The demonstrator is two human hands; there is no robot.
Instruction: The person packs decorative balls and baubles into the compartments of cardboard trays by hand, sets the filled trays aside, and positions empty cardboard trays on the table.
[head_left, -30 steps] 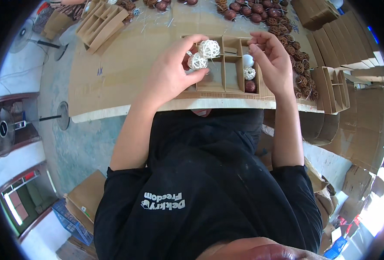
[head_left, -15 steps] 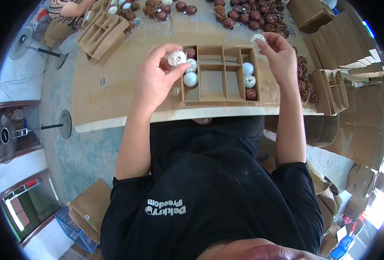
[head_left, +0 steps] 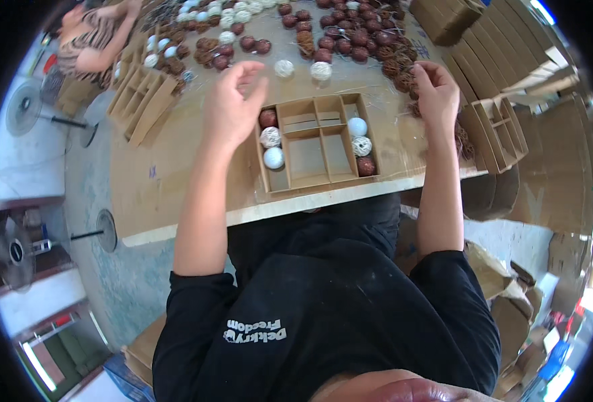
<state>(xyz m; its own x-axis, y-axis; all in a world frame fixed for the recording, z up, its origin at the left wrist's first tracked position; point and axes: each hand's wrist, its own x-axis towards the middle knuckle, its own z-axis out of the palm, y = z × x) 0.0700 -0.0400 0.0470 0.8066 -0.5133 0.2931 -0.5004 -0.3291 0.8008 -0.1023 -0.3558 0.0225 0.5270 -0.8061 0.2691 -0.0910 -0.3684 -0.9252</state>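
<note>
My left hand (head_left: 235,104) hovers above the far left corner of a divided cardboard box (head_left: 289,186), fingers apart and slightly blurred, holding nothing. In the box's left column sit a dark red ball (head_left: 268,118), a white woven ball (head_left: 269,137) and a smooth white ball (head_left: 274,158). Its right column holds a smooth white ball (head_left: 357,126), a white woven ball (head_left: 361,146) and a dark red ball (head_left: 366,167). My right hand (head_left: 437,97) is at the brown wicker balls (head_left: 399,67), fingers curled inward; what they grip, if anything, is hidden.
Two white woven balls, one (head_left: 283,68) left and one (head_left: 320,71) right, lie beyond the box. Dark red balls (head_left: 360,37) crowd the far table. Other divided boxes stand left (head_left: 139,100) and right (head_left: 494,137). Another person (head_left: 89,50) is at far left.
Both hands have let go of their white woven balls, and two such balls now lie beyond the box. My right hand has moved to the brown balls. The whole view has shifted.
</note>
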